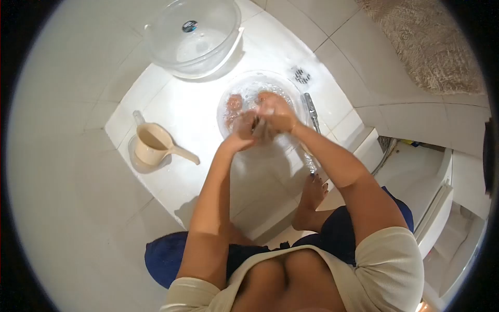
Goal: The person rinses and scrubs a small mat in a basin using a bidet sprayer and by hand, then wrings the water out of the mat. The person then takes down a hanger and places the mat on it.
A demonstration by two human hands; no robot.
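My left hand (243, 132) and my right hand (279, 113) meet over a round, see-through basin (222, 106) on the white tiled floor. Both look closed, the fingers curled towards each other and smeared by motion. Between them is a blurred greyish-brown thing (266, 131) that I cannot make out; it may be wet and limp. Pinkish-orange pieces (235, 102) lie in the basin's sudsy water, their kind unclear. To the right of the basin a dark grey handle (311, 108) rests on the tiles.
A large clear tub (202, 49) with a white handle stands at the back. On the left, a beige dipper (155, 144) sits on a clear one (138, 118). A floor drain (301, 76) is at the back right. My foot (312, 200) is near a raised ledge.
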